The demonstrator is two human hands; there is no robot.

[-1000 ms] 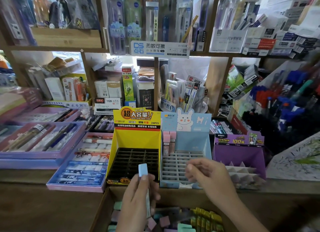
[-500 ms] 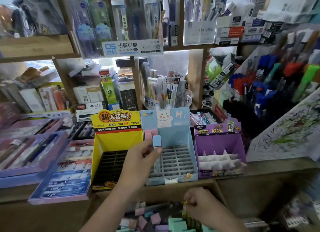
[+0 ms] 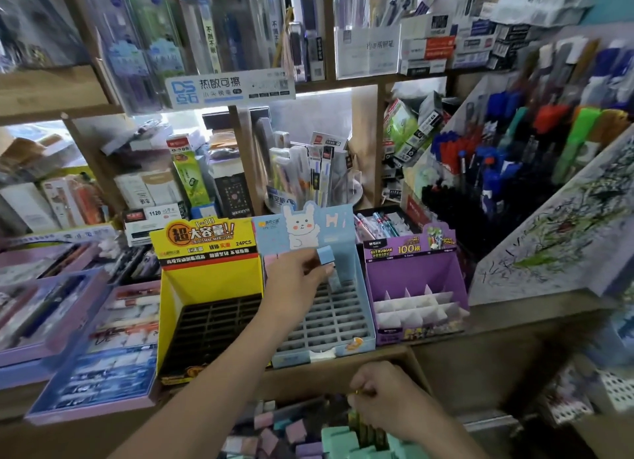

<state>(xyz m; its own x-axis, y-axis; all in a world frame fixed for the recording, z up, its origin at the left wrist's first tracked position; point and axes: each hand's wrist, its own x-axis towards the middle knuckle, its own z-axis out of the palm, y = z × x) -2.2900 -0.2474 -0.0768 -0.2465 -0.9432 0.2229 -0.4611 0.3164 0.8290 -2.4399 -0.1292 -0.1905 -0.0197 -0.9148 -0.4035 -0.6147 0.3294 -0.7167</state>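
Left hand [image 3: 295, 280] pinches a slim blue-capped stick [image 3: 326, 255] between thumb and fingertips, cap up, tilted slightly. The stick's lower end is at the back edge of the slot grid in the blue display box [image 3: 344, 263], about mid-width; can't tell if it's seated in a slot. Pink sticks [image 3: 271, 260] stand in the box's back-left corner. The blue box sits on the wooden counter [image 3: 514, 325] between a yellow display box [image 3: 206, 280] and a purple display box [image 3: 415, 273], touching both. Right hand [image 3: 384, 397] is down in the cardboard carton [image 3: 308, 373] at the counter's front edge, fingers curled over yellow-topped pieces [image 3: 368, 431]; can't tell whether it grips one.
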